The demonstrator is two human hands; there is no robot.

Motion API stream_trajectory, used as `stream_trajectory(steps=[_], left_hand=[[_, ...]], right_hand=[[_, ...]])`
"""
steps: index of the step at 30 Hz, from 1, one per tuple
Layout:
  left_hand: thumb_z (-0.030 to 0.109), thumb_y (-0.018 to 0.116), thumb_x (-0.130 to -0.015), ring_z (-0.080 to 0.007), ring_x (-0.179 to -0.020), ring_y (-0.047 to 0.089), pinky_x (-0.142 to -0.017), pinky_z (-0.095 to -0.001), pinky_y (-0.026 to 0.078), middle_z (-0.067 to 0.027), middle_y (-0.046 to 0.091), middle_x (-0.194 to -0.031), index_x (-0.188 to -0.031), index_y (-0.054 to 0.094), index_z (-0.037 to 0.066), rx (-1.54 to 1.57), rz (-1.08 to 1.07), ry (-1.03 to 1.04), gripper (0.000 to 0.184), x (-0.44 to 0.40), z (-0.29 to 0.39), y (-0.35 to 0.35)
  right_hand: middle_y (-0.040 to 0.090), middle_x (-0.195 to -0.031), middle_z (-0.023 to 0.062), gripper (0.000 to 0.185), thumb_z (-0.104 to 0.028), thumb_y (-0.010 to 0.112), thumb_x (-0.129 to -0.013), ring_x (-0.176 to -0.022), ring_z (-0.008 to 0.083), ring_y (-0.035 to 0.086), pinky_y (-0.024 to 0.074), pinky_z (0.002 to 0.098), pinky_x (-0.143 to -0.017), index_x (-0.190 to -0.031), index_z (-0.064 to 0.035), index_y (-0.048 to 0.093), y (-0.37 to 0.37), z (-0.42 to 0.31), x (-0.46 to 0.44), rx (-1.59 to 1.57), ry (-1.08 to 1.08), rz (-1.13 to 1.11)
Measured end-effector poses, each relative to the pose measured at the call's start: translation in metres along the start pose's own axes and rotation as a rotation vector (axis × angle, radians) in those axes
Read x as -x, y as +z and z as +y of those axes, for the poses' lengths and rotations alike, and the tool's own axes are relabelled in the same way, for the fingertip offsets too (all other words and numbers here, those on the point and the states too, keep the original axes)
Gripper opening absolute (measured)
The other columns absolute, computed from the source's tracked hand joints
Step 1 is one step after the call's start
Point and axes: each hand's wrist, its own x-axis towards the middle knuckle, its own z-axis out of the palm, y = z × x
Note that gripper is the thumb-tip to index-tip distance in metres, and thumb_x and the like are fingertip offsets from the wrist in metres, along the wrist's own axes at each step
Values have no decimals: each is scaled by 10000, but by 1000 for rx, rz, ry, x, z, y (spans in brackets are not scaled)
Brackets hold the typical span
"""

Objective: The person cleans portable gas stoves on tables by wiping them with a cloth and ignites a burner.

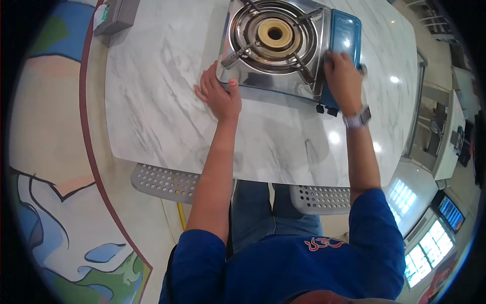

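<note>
A portable gas stove (pixel 248 78) with a shiny steel top and a round brass-coloured burner (pixel 276 33) sits on the marble-patterned table. Along its right side runs a blue cover (pixel 346 30). My left hand (pixel 221 96) lies at the stove's near left corner, fingers stretched and thumb apart, touching the edge. Over the near part of the blue cover is my right hand (pixel 344 81), its fingers curled in at the seam with the steel top. What those fingers grip, if anything, is hidden. Two black feet (pixel 326 110) stick out below the stove's near right edge.
The marble-patterned table (pixel 157 106) has rounded corners. A grey box (pixel 118 16) stands at its far left corner. Grey perforated chair parts (pixel 164 181) show under the near edge. A painted wall (pixel 48 116) runs along the left, and shelves (pixel 438 121) stand at right.
</note>
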Motion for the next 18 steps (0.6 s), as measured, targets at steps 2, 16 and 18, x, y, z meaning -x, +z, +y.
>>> stream_trajectory(steps=[2,16,18], left_hand=[[663,267,-892,-317,-1276,348,-1073,-552,60,-102,458,-1309,-1326,408,76,7,-26,5,744,1,-1,-2],[400,472,-919,-346,-1276,347,-1061,-601,108,-203,383,-1334,-1326,332,8,-566,247,-183,582,34,-100,-99],[400,489,-907,-338,-1283,342,-1065,-595,106,-194,404,-1321,-1320,346,12,-558,154,-191,585,29,-94,-101]], right_hand=[[611,-823,171,193,-128,538,-842,-766,340,618,483,440,-675,-985,-39,632,-17,-7,29,-89,13,-205],[537,-984,166,387,20,499,-868,-813,275,556,453,331,-735,-1255,5,509,48,-123,85,-586,28,98],[512,-1005,184,436,38,500,-845,-811,309,550,459,361,-743,-1280,7,483,81,-142,85,-582,-20,134]])
